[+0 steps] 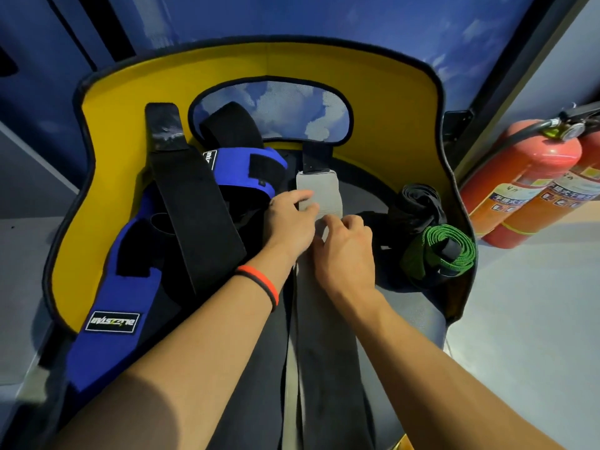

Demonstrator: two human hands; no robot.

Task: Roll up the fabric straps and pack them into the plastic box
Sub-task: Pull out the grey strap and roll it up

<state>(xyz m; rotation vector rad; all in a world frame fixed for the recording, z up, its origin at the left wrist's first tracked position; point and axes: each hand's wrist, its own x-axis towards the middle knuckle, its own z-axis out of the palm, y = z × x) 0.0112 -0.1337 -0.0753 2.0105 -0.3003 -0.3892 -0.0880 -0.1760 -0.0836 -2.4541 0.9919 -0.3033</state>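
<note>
Grey strap point(319, 193) under left hand point(292, 219), right hand point(344, 246)

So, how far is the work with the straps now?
Done: a green roll and a black roll lie on the right. In hand: the left hand and right hand both grip the grey strap, which lies mostly flat. Left to do: the blue strap and long black strap lie unrolled. No plastic box is in view, so nothing looks packed.
</note>
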